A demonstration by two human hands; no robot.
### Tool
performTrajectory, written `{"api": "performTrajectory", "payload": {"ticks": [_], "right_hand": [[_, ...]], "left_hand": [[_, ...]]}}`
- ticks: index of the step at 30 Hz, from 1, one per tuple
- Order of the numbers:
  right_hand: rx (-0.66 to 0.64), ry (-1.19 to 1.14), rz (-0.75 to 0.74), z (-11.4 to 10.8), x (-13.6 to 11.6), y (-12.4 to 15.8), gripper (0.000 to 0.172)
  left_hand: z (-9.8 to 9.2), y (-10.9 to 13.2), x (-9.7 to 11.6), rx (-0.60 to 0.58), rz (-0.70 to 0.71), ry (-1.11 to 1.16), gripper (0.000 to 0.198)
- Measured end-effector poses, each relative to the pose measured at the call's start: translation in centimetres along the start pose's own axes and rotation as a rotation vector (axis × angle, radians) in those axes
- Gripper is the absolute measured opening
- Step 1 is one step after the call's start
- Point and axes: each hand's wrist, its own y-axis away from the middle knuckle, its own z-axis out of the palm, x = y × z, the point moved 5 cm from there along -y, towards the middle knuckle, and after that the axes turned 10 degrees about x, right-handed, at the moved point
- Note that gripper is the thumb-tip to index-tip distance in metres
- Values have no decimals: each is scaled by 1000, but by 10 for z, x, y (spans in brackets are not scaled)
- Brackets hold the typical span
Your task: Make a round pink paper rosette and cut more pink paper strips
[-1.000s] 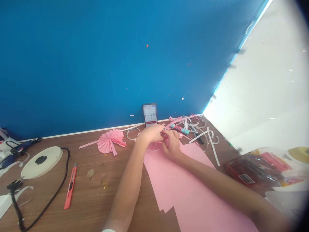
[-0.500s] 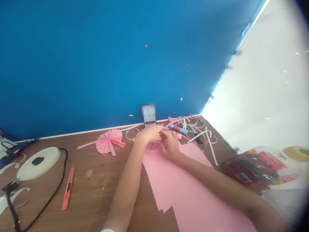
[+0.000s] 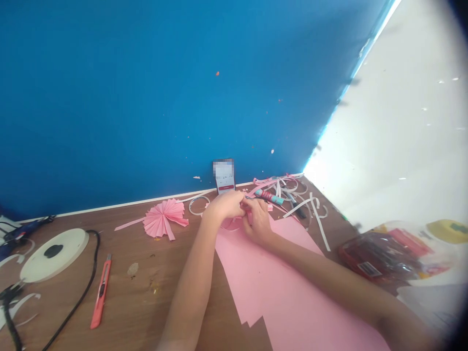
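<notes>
My left hand [image 3: 228,204] and my right hand [image 3: 258,219] meet over the far end of a pink paper sheet [image 3: 285,282]. Both have curled fingers, pressed together at the tips. Whatever lies between them is hidden by the fingers; a small dark tip shows above the right fingers. Just under the hands a thin pale curved edge shows against the pink. To the left lies a pleated pink paper fan [image 3: 164,218] with a strip sticking out. A white ring [image 3: 199,205] rests between the fan and my left hand.
A phone [image 3: 224,176] leans on the blue wall behind my hands. Right of them lie a glue stick [image 3: 269,196], a black marker [image 3: 299,209] and tangled paper strips [image 3: 321,226]. A red box cutter [image 3: 101,292], a white disc [image 3: 54,256] and a black cable [image 3: 82,297] occupy the left.
The view has shifted slightly, so the items on the left appear a little lower and further left. My hands stay together in nearly the same pose.
</notes>
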Motion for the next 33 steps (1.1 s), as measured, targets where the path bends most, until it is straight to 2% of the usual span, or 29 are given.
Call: {"api": "performTrajectory", "payload": {"ticks": [14, 22, 33], "right_hand": [[-44, 1, -11, 1, -2, 1, 50], [-27, 19, -17, 1, -1, 1, 49], [-7, 2, -14, 0, -1, 0, 47]], "left_hand": [[-1, 1, 1, 0, -13, 23, 16], [2, -1, 2, 16, 41, 37, 15], [2, 0, 0, 1, 16, 40, 17]]}}
